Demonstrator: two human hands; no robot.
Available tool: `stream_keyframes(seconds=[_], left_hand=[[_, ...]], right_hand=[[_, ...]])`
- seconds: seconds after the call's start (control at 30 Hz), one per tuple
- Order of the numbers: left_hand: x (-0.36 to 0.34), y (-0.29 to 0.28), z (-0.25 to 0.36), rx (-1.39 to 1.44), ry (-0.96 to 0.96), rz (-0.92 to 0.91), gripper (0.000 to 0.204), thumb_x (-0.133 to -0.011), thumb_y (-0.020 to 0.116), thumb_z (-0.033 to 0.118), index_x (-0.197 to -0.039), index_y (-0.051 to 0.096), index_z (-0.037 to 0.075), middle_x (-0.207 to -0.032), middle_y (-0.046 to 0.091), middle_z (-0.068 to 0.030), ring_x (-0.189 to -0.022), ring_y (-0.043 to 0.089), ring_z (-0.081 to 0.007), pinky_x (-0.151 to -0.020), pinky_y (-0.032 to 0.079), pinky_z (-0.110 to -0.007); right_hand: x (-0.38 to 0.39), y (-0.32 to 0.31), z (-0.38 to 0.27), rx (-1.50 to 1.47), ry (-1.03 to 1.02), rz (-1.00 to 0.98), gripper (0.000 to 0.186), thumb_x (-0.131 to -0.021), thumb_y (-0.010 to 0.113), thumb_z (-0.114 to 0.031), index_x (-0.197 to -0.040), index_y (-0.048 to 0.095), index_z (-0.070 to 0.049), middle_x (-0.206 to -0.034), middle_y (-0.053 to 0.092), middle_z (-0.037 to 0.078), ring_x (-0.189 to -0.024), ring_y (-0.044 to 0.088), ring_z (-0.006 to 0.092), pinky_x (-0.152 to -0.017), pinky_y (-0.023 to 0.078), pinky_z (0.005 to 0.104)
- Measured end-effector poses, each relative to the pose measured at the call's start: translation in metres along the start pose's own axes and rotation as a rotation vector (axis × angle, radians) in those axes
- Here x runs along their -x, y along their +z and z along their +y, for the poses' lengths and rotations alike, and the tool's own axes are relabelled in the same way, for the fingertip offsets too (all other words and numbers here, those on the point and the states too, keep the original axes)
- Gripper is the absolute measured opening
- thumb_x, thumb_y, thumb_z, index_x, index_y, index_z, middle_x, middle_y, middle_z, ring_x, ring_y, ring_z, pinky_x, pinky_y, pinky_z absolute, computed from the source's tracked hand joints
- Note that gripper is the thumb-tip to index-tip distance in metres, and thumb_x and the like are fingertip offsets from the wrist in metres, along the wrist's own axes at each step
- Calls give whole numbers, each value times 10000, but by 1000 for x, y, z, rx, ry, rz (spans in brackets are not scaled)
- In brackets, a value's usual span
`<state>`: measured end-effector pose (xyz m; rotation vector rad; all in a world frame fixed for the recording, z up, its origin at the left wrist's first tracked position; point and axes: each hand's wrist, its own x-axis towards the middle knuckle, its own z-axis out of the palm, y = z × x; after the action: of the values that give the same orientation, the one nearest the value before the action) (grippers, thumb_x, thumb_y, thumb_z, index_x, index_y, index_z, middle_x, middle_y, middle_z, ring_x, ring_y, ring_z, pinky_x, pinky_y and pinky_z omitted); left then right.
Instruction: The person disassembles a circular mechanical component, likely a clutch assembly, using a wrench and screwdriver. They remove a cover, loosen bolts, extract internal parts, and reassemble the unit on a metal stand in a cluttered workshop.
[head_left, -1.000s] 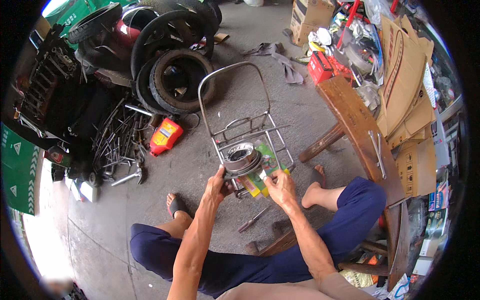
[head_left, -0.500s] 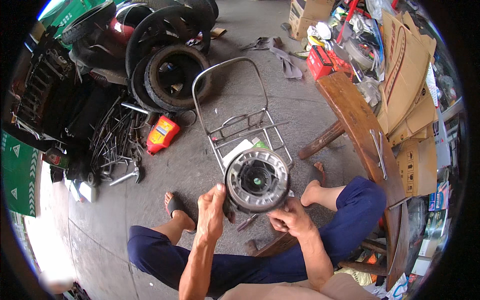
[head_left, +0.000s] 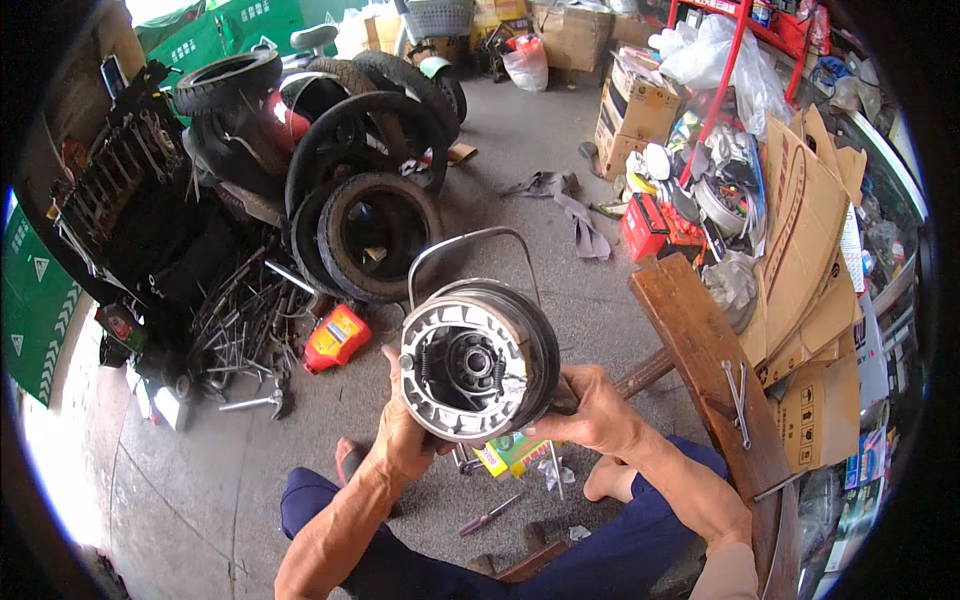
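Note:
My left hand (head_left: 406, 425) and my right hand (head_left: 598, 415) grip a round metal wheel hub (head_left: 478, 365) from either side, fingers wrapped round its rim. Its open face is toward me, showing curved brake shoes, small springs and a central boss. Behind and below the hub stands a chromed tubular rack (head_left: 478, 233), largely hidden by it. Yellow-green packaging (head_left: 508, 455) lies under the hub, and a screwdriver (head_left: 488, 514) is on the floor below.
A wooden bench (head_left: 690, 330) with wrenches (head_left: 736, 400) is at my right, beside flattened cardboard (head_left: 805, 240). Stacked tyres (head_left: 340, 270), a red-yellow bottle (head_left: 336, 338) and piled metal tools (head_left: 240, 340) are left. Boxes (head_left: 635, 105) and a red battery (head_left: 645, 228) are ahead right.
The hub has been lifted off the rack toward me and turned face-on, with both hands moving along with it. My view has tilted upward, showing more of the room's far side.

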<state>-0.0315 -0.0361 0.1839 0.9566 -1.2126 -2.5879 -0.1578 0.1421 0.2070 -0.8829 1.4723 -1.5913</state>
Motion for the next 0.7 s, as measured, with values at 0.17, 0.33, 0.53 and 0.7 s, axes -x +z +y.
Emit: stream_keyframes(seconds=[0.17, 0.33, 0.53, 0.7], left_hand=[[-11, 1, -12, -76, -35, 174, 716, -921, 235, 722, -996, 624, 127, -648, 609, -5, -471, 524, -88, -342, 327, -226], [-16, -2, -18, 48, -84, 172, 681, -937, 264, 693, -1080, 598, 118, -687, 619, -6, -511, 573, -106, -332, 339, -240], [-13, -3, -14, 41, -59, 286, 671, -934, 281, 695, -1064, 608, 123, -695, 630, -17, -486, 573, -105, -325, 338, -228], [-16, -8, -23, 130, -88, 259, 644, -918, 312, 713, -1022, 629, 163, -760, 647, -1, -598, 608, -106, -385, 365, -254]], right_hand=[[2, -5, 41, 5, 165, 47, 305, -744, 759, -53, -1025, 666, 20, -974, 701, 56, -874, 607, 85, -802, 495, 270], [2, 2, 45, 5, 172, 114, 281, -739, 741, -36, -1001, 662, 29, -930, 702, 55, -841, 611, 79, -733, 502, 256], [-7, 23, 52, 33, 108, 232, 271, -738, 746, -55, -977, 653, 33, -872, 709, 66, -788, 626, 85, -693, 510, 258], [-13, 42, 57, 215, 41, 368, 313, -718, 762, -54, -986, 629, 39, -909, 713, 108, -820, 662, 124, -706, 520, 276]])
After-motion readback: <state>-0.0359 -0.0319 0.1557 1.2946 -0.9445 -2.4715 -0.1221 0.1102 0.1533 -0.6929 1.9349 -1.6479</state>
